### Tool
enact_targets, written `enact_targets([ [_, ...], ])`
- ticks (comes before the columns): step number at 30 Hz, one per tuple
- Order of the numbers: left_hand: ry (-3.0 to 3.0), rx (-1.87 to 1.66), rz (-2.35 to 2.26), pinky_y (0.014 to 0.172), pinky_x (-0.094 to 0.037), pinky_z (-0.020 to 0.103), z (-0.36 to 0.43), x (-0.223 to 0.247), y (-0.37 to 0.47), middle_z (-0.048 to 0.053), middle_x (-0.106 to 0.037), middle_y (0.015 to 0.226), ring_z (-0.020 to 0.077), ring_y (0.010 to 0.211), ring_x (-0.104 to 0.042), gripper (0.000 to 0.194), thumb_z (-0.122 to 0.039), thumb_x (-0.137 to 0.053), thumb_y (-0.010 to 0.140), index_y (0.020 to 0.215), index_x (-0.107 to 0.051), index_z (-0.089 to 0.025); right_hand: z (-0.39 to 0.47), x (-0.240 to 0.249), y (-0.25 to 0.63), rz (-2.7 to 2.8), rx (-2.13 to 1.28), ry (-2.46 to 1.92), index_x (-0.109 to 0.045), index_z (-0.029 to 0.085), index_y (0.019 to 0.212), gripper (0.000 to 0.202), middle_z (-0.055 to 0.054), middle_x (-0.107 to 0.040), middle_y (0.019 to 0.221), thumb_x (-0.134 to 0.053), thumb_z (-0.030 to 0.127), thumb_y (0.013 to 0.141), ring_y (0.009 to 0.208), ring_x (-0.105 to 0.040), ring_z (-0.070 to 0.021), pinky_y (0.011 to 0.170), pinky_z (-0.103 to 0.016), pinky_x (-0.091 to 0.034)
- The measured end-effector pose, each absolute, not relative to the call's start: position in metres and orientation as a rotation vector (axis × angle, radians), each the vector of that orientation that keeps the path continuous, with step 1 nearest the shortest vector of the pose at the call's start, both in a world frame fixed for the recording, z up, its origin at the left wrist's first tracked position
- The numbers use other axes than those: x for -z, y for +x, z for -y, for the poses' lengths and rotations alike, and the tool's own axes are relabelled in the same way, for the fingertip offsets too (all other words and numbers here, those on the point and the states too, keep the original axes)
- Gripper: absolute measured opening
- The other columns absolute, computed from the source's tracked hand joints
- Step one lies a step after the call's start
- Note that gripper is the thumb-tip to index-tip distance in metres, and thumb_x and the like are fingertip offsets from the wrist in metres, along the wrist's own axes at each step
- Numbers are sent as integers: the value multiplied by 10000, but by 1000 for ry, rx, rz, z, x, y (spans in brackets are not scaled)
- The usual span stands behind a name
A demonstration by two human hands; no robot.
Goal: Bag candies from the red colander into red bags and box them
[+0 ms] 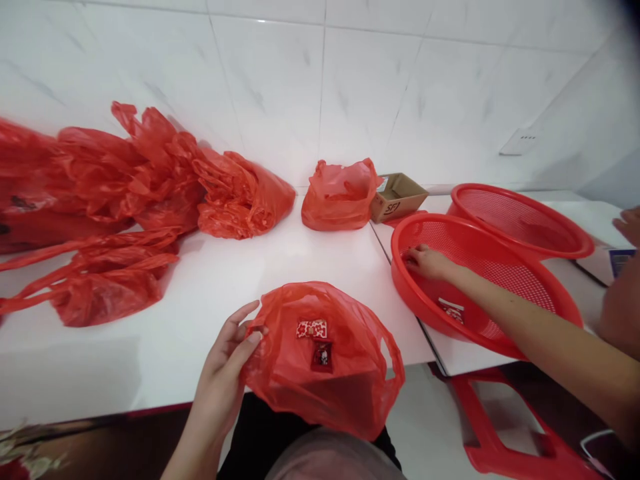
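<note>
My left hand [233, 347] pinches the left rim of a red plastic bag [340, 403] between thumb and fingers, with the bag's mouth spread open. Inside lie a white packet with a red pattern [311, 329] and a dark red packet [322, 357]. The bag's right handle [396, 359] hangs loose. On the right, my right hand [425, 261] reaches into a red perforated basket [406, 283], fingers curled down by its left wall. What its fingertips hold, if anything, is hidden. A red-and-white packet [451, 310] lies on the basket floor below my forearm.
Red plastic bags [150, 173] crowd the table's left side. Against the wall stand another open red bag [337, 200] and a small cardboard box [400, 197]. A second red basket [525, 220] sits behind. Another person's hand [629, 227] shows at the right edge. Below is a red stool [485, 433].
</note>
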State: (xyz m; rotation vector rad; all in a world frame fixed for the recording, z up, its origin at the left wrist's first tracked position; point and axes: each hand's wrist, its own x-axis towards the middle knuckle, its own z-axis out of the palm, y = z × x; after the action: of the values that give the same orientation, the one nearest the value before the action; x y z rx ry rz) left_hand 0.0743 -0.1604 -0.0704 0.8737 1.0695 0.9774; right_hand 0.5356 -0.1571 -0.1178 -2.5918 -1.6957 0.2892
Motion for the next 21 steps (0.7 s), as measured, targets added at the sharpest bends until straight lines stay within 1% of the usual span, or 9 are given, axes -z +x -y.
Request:
enact_targets([
  [2, 882, -975, -1074, 738, -473, 214, 161, 70, 75, 5, -662, 889, 144, 824, -606, 542, -374, -755, 718, 1231, -605, -287, 152, 106, 539, 1540, -368, -2549, -685, 123, 1002, 220, -164, -640, 1037, -607, 261, 849, 897, -644, -256, 854, -375, -478],
  [4, 894, -978, -1077, 736, -473, 208, 161, 70, 74, 2, -666, 889, 142, 828, -614, 526, -384, -754, 714, 1213, -619, -288, 151, 90, 542, 1377, -444, -2480, -671, 110, 953, 209, -148, -662, 944, -559, 271, 883, 824, -655, -227, 780, -345, -517],
  [6, 908, -975, -1083, 737, -474, 206, 161, 70, 73, 0, -670, 888, 143, 834, -618, 536, -397, -753, 711, 1218, -617, -288, 155, 69, 543, 1263, -529, -2382, -649, 114, 975, 252, -132, -674, 931, -486, 301, 929, 772, -659, -184, 710, -296, -546],
  [8, 912, -966, -1086, 743, -473, 201, 159, 71, 72, 0, -676, 890, 139, 834, -617, 555, -405, -753, 715, 1237, -605, -287, 164, 45, 534, 1181, -666, -2209, -632, 141, 1032, 265, -113, -680, 984, -459, 322, 946, 779, -663, -150, 689, -256, -562],
  [9, 909, -962, -1085, 745, -471, 196, 158, 71, 71, 0, -679, 890, 135, 835, -615, 556, -405, -753, 719, 1241, -602, -286, 169, 32, 525, 1128, -762, -2085, -630, 157, 1046, 253, -101, -680, 998, -480, 330, 939, 789, -663, -142, 687, -244, -566],
  [11, 901, -959, -1072, 745, -472, 192, 156, 73, 71, 2, -682, 891, 135, 841, -618, 548, -396, -755, 725, 1240, -604, -280, 181, 10, 497, 999, -943, -1800, -642, 176, 1016, 226, -79, -680, 960, -573, 352, 892, 768, -654, -136, 641, -226, -565],
  [14, 896, -945, -1038, 750, -489, 218, 153, 77, 74, 16, -697, 959, 158, 873, -639, 545, -381, -759, 725, 1236, -606, -271, 193, -11, 438, 955, -1107, -1528, -655, 175, 919, 250, -38, -659, 844, -698, 393, 804, 648, -612, -111, 527, -199, -528],
  [17, 913, -936, -976, 816, -505, 259, 152, 80, 78, 47, -685, 1148, 202, 992, -648, 521, -376, -750, 739, 1229, -612, -261, 196, -5, 376, 1121, -1335, -1394, -651, 172, 899, 282, -9, -641, 806, -690, 438, 815, 608, -595, -89, 531, -202, -515],
  [21, 975, -972, -862, 975, -464, 303, 150, 81, 78, 58, -603, 1338, 242, 1214, -561, 428, -323, -703, 801, 1219, -639, -254, 187, 34, 318, 1342, -1615, -1319, -654, 184, 908, 314, 14, -629, 763, -604, 492, 872, 618, -596, -85, 593, -221, -520],
])
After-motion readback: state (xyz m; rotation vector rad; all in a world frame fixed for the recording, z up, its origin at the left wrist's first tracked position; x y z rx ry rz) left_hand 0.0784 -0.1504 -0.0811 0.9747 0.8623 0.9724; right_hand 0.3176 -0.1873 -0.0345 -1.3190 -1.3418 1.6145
